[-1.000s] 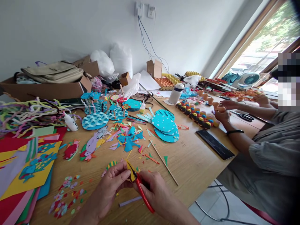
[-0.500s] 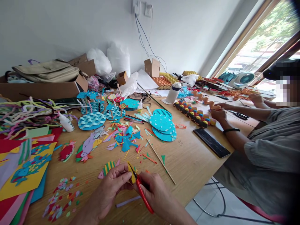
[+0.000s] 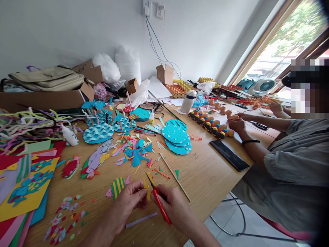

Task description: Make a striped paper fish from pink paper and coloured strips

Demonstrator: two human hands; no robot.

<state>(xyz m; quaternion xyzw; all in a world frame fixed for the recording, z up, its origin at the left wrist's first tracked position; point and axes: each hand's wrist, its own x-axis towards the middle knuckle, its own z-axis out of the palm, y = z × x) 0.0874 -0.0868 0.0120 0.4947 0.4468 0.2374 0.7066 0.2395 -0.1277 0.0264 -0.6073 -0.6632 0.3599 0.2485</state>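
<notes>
My left hand (image 3: pixel 130 200) pinches a small piece of yellow paper (image 3: pixel 146 187) at the front of the table. Close beside it, my right hand (image 3: pixel 169 202) grips red-handled scissors (image 3: pixel 161 207), whose blades point up and away, just right of the paper. Behind my left hand lies a paper fish (image 3: pixel 117 188) with green and yellow stripes and a pink head. A lilac paper strip (image 3: pixel 141 220) rests on the wood below my hands. Small coloured paper bits (image 3: pixel 63 219) are scattered to the left.
Blue paper scraps (image 3: pixel 136 154) and turquoise discs (image 3: pixel 176 135) lie mid-table. A wooden stick (image 3: pixel 176 176) and a black phone-like slab (image 3: pixel 229 155) are to the right. Coloured paper sheets (image 3: pixel 33 195) stack at left. A co-worker (image 3: pixel 290 144) handles painted egg-carton strips (image 3: pixel 210 123).
The scissors have moved off the yellow paper, slightly to the right, and their blades are now apart from it. The view has shifted a little.
</notes>
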